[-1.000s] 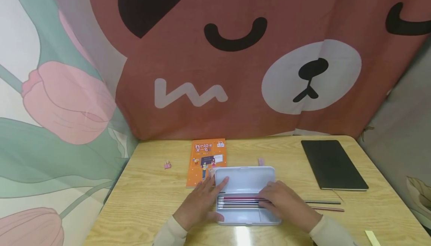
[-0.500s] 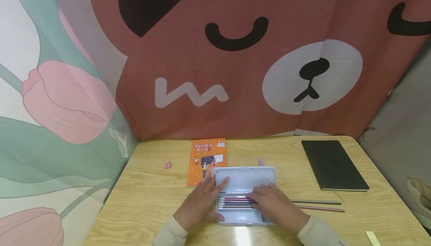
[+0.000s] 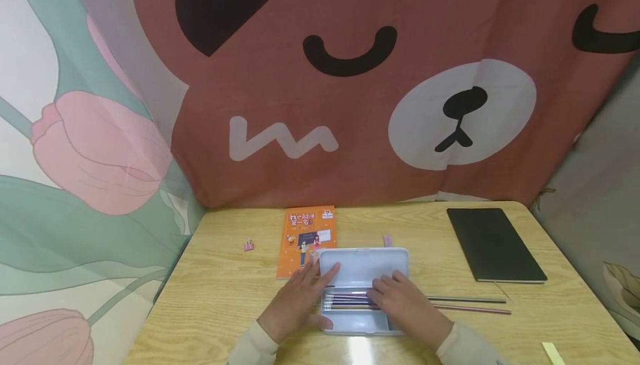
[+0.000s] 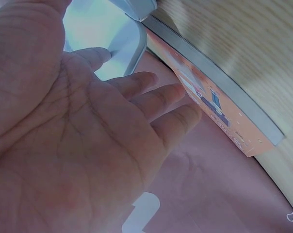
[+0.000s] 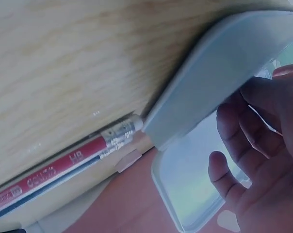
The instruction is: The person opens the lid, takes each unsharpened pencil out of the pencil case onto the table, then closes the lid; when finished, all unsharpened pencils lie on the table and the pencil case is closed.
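Left hand (image 3: 297, 301) lay spread and ungripping along the case's left end, its thumb at the near corner and its index finger against the raised lid (image 3: 360, 268). Fingers of the right hand (image 3: 407, 304) were bent over the pencils (image 3: 347, 303); whether they pinched any I could not tell, since the hand hid the contact. The case (image 3: 370, 331) stood open on the table (image 3: 225, 309), pencils lying lengthwise in its middle, eraser ends to the left.

Each pencil would likely handle as light, stiff and smooth, apt to roll against its neighbours, with a lead that could snap if knocked. A thumb-and-finger pinch about mid-shaft seemed the best hold. The case looked light and rigid, its glossy walls perhaps slippery; steadying it by the end walls would suit better than pulling on the hinged lid. Outside its right end, a red pencil (image 5: 64, 170) and a dark pencil (image 5: 49, 183) lay side by side, offering bare shafts to grasp.
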A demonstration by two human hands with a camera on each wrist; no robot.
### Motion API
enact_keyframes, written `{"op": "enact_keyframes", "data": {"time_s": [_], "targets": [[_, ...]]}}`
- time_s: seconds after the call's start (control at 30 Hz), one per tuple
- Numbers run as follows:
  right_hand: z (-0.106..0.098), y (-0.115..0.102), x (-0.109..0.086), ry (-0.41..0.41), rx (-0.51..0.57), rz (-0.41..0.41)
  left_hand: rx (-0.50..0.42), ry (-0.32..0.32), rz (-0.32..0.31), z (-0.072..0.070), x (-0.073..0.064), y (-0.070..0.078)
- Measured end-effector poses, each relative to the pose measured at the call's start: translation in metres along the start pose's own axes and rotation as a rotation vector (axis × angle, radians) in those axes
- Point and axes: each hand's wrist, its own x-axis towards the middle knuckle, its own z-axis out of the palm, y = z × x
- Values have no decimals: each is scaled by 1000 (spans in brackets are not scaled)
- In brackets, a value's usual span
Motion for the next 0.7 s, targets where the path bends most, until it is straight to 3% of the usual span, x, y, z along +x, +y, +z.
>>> {"op": "enact_keyframes", "data": {"time_s": [0.23,0.4,0.6,0.7], "targets": [[6,2,0,18,39,17,-4,-25,-26,2,0,2],[-5,8,-6,121,82,36,-14,-9,-10,2,0,2],[-21,32,-29,157,56,105,-16,21,12,0,-1,3],[-24,47,-48,212,52,133,-27,14,4,0,0,3]]}}
